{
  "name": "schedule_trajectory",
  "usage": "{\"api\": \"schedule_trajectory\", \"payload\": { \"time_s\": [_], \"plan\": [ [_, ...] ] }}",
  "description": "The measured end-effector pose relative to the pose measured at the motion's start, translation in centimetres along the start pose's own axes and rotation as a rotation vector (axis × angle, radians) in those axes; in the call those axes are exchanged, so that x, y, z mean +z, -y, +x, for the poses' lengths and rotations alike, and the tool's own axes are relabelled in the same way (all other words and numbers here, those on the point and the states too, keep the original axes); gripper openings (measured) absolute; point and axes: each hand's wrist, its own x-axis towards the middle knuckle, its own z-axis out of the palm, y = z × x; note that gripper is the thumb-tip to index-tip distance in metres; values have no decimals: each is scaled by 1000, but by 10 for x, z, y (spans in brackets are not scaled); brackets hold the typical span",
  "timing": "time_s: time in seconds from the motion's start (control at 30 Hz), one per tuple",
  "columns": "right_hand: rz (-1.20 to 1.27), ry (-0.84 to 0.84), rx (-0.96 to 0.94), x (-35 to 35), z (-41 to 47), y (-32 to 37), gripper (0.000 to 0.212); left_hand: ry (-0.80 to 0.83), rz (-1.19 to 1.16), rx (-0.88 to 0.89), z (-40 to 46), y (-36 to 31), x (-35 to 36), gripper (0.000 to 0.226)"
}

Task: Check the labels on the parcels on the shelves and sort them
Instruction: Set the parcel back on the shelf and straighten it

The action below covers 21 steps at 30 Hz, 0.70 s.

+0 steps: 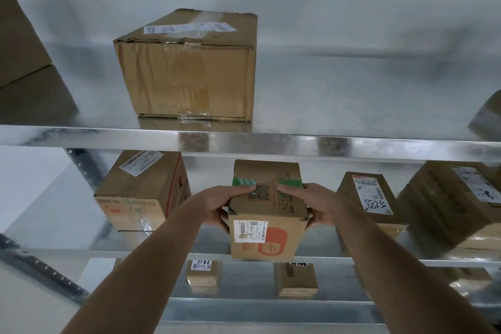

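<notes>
Head view: green-taped brown parcel [267, 209], labelled.

Parcel storeroom: steel shelves [244, 139] holding labelled cardboard parcels [187, 68].

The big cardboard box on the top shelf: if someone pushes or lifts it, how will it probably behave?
The big box would probably slide, not tip: it sits flat and broad on the smooth metal top shelf. Its dented upper edge and wrinkled clear tape suggest soft walls that may give under fingers. Its bulk probably calls for two hands; its weight cannot be told.
</notes>
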Motion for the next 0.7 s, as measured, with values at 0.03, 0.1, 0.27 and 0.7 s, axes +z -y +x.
{"api": "schedule_trajectory", "payload": {
  "time_s": [0.03, 0.1, 0.27, 0.7],
  "plan": [
    [2, 1, -4, -1, 1, -1, 45, 0, 1, 1, 0, 0, 0, 87],
    [8, 5, -8, -1, 2, -1, 45, 1, -3, -1, 0, -1, 1, 85],
    [20, 10, -16, -2, 4, -3, 45, -13, -21, -11, -1, -1, 1, 83],
    [35, 8, -33, 0, 6, -3, 35, -70, -50, 9, -4, -2, 5, 69]
  ]
}}
